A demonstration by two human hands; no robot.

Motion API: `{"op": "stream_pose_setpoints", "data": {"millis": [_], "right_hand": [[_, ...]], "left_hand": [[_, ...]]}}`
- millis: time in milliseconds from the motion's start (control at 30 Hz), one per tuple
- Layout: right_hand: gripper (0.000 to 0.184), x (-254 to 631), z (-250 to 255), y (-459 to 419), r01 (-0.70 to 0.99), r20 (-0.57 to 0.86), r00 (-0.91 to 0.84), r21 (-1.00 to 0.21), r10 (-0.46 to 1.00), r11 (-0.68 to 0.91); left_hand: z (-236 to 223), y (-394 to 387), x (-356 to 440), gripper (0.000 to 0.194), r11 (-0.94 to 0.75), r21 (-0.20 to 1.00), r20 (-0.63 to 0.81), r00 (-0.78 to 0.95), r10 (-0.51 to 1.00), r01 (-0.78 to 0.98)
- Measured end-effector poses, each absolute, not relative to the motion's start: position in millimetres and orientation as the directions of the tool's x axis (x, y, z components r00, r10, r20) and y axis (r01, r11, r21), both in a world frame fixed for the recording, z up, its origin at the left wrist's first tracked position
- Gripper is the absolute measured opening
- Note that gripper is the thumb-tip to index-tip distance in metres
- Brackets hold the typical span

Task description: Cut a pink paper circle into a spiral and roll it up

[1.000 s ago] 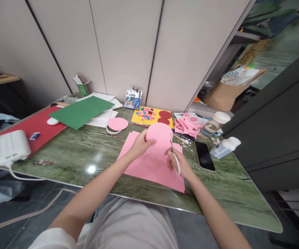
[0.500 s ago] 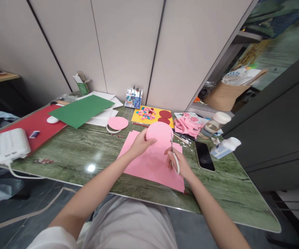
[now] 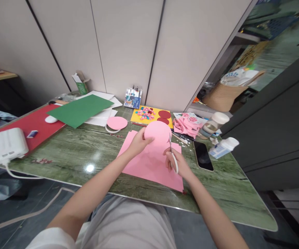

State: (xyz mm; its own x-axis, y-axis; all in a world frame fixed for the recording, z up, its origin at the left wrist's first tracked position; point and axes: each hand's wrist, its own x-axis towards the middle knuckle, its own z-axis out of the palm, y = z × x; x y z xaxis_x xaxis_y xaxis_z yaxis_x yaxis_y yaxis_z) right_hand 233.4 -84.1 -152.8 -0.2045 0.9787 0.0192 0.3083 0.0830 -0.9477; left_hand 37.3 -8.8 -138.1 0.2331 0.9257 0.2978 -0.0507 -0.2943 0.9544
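One pink disc [image 3: 157, 130] hides part of the left hand [image 3: 139, 142] holding it.

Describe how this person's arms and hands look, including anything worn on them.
Each grip is an ungloved hand: neither the left hand nor the right hand shows a watch or bracelet at the wrist. The left forearm and right forearm are uncovered. A plain white sleeve ends near the left elbow; no right sleeve is in view.

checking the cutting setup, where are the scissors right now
In the head view, the scissors are in the right hand, just right of centre, at the right edge of the pink circle held in the left hand.
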Motion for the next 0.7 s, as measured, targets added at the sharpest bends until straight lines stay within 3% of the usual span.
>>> {"op": "stream_pose_setpoints", "data": {"millis": [700], "right_hand": [[0.029, 235.6, -150.8, -85.1, 0.321, 0.013, -0.213, -0.944, 0.977, 0.083]], "left_hand": [[-138.2, -5.3, 30.0, 0.039, -0.339, 0.938, 0.289, 0.375, 0.881, 0.074]]}}
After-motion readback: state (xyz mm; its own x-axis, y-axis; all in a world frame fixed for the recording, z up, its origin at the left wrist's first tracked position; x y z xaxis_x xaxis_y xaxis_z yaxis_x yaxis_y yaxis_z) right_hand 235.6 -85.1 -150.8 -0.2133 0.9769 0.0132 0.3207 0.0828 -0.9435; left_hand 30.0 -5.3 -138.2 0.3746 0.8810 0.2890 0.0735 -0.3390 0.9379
